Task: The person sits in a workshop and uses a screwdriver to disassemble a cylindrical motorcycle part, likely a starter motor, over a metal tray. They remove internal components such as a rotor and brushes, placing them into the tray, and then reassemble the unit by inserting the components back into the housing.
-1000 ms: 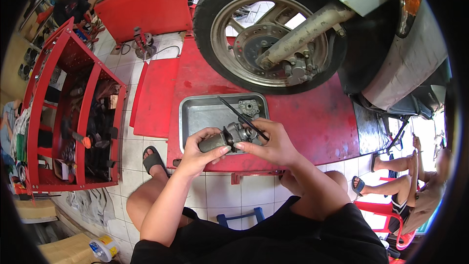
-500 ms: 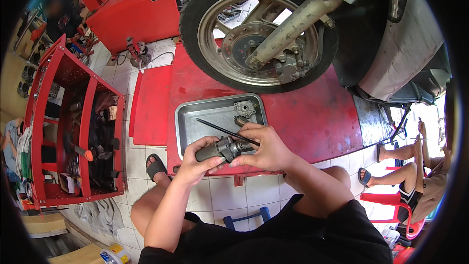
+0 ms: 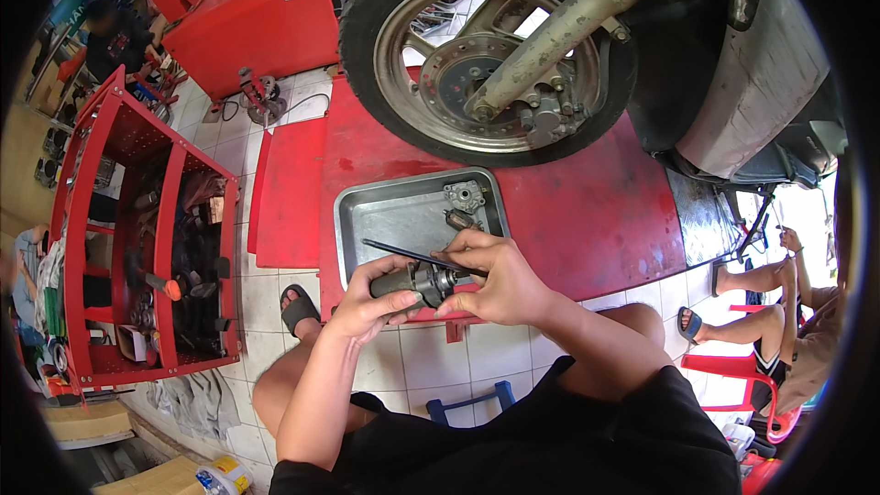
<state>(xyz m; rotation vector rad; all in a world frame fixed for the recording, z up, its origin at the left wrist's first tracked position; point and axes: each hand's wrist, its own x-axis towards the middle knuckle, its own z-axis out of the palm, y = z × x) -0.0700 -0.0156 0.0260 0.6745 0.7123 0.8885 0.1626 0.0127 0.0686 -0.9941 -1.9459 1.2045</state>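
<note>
Between the left hand [image 3: 361,306] and the right hand [image 3: 504,280], had a grey cylindrical metal part [image 3: 422,280] held pretty much sideways, above the near edge of a shallow metal tray [image 3: 378,218]. With the left one, wrapped the fat end, thumb along the near side and fingers curled round the far side. With the right one, pinched the narrower end between thumb and fingers, plus gripped a thin black rod [image 3: 403,250] in those same fingers, pointing left across the part. Couldn't tell how firmly.

Just beyond the hands, saw a light grey casting [image 3: 465,195] in the tray's far right corner and a smaller dark piece [image 3: 460,219] just this side of it, near the right hand. Under the tray, spotted a red platform [image 3: 596,229], kinda scuffed, stretching well off to the right. Below the hands, caught a blue stool [image 3: 469,405], plus a dark sandal [image 3: 298,310] over to the left.

Past the tray, got an eyeful of a motorbike wheel [image 3: 448,82] with a beat-up fork leg [image 3: 545,57] angling across it. Well left of the hands, noticed a red metal rack [image 3: 169,211] stuffed with odds and ends. Way off right, glimpsed a person [image 3: 816,339] seated on a red chair [image 3: 729,366]. Farther out, past the rack, saw a red cabinet [image 3: 252,32] and another person [image 3: 119,44] in dark clothes.
</note>
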